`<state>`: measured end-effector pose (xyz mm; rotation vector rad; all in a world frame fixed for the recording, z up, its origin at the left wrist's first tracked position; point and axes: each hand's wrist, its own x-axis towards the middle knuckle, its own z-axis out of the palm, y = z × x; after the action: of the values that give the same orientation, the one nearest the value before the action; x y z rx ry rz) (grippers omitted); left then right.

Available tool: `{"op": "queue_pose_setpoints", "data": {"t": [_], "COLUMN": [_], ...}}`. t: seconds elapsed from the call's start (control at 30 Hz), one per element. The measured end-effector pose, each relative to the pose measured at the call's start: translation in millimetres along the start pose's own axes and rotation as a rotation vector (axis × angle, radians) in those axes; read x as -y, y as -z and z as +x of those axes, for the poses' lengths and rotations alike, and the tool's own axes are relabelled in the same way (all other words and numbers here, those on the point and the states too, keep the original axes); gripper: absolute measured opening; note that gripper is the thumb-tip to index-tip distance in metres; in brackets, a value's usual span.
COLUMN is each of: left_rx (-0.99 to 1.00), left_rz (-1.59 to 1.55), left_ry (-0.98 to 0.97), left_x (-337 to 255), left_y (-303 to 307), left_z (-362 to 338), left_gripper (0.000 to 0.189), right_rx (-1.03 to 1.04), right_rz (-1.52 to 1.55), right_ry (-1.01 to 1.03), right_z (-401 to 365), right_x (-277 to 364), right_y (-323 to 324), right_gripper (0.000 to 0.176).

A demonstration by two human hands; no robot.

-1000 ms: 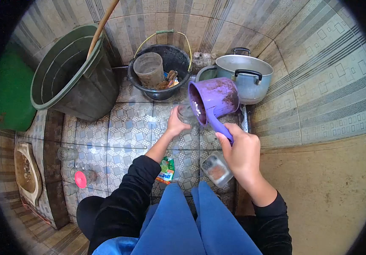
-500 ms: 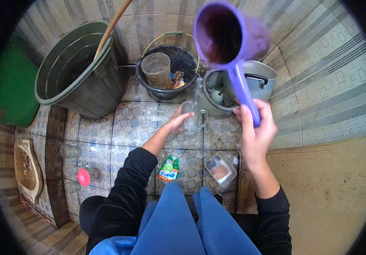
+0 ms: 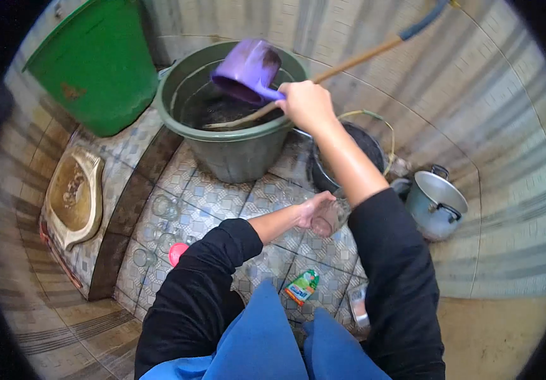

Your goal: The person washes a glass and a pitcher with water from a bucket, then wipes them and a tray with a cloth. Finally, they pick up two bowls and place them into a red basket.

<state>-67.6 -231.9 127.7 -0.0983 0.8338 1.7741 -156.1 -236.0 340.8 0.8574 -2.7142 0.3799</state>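
Observation:
My right hand [image 3: 308, 107] grips the handle of a purple dipper [image 3: 246, 68]. The dipper is tilted with its mouth downward, over the large grey-green tub [image 3: 225, 132], whose inside looks dark. A wooden stick [image 3: 358, 60] slants across the tub behind my hand. Lower down, my left hand [image 3: 311, 209] is closed around a clear glass mug [image 3: 327, 219], held above the tiled floor. My right forearm passes in front of the black bucket [image 3: 369, 147] near the mug.
A metal pot [image 3: 433, 206] stands right. On the floor are a green packet [image 3: 303, 286], a plastic container [image 3: 358, 306], several glasses [image 3: 164, 207] and a pink item [image 3: 177, 254]. A raised ledge at left bears a beige tray [image 3: 70, 196] and a green bin [image 3: 95, 69].
My right hand has carried the dipper from the right over to the tub, tipping its mouth downward. The view has swung left. My left hand still holds the glass mug.

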Motion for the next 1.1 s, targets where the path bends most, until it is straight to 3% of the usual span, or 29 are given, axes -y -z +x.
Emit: {"op": "queue_pose_setpoints", "data": {"t": [0.1, 0.13, 0.2, 0.27, 0.33, 0.37, 0.4, 0.47, 0.53, 0.6, 0.67, 0.7, 0.73, 0.83, 0.93, 0.97, 1.07, 1.1], "left_rx": [0.138, 0.125, 0.041, 0.011, -0.063, 0.027, 0.034, -0.148, -0.080, -0.287, -0.282, -0.121, -0.105, -0.248, -0.206, -0.264, -0.196, -0.211], "left_rz": [0.242, 0.229, 0.252, 0.267, 0.165, 0.075, 0.075, 0.010, 0.042, 0.105, 0.185, 0.084, 0.097, -0.030, -0.186, -0.191, -0.321, -0.346], "left_ry": [-0.111, -0.127, -0.335, -0.268, -0.313, -0.225, -0.223, -0.212, -0.187, -0.170, -0.070, -0.140, -0.131, -0.121, -0.007, 0.003, -0.028, -0.037], "left_x": [-9, -8, -2, -6, -18, -24, -19, -1, -2, -2, -2, 14, 14, 20, 36, 41, 51, 54], "left_y": [9, 10, 9, 11, -19, -24, -15, 15, 13, -9, -24, 2, -13, -56, -55, -52, -50, -51], "left_z": [-18, -24, -30, -34, -61, -67, -54, -13, -12, -19, -19, 20, 20, 26, 66, 81, 107, 113], "left_gripper": [0.058, 0.058, 0.059, 0.060, 0.064, 0.064, 0.064, 0.074, 0.076, 0.074, 0.070, 0.063, 0.063, 0.049, 0.048, 0.048, 0.051, 0.057], "right_rx": [0.209, 0.215, 0.411, 0.461, 0.310, 0.297, 0.296, 0.130, -0.015, -0.033, -0.135, -0.181, -0.220, -0.234, -0.152, -0.157, -0.111, -0.133], "right_rz": [-0.267, -0.262, -0.128, 0.029, 0.163, 0.298, 0.467, 0.769, 0.983, 1.044, 1.137, 1.138, 1.153, 0.982, 0.797, 0.686, 0.374, 0.227], "right_ry": [-0.011, 0.011, -0.014, -0.044, -0.128, -0.203, -0.281, -0.319, -0.328, -0.386, -0.426, -0.473, -0.507, -0.598, -0.641, -0.648, -0.717, -0.657], "right_z": [36, 41, 45, 50, 48, 47, 40, 28, 8, -20, -51, -68, -87, -150, -208, -227, -272, -287], "right_x": [31, 39, 49, 43, 35, 30, 31, 13, 2, -9, -17, -20, -25, -39, -51, -53, -51, -55], "right_y": [-54, -63, -78, -84, -87, -86, -67, -59, -30, 11, 47, 66, 82, 121, 138, 135, 132, 127], "right_gripper": [0.020, 0.020, 0.028, 0.036, 0.032, 0.029, 0.026, 0.025, 0.025, 0.026, 0.027, 0.027, 0.027, 0.026, 0.020, 0.020, 0.020, 0.020]}}
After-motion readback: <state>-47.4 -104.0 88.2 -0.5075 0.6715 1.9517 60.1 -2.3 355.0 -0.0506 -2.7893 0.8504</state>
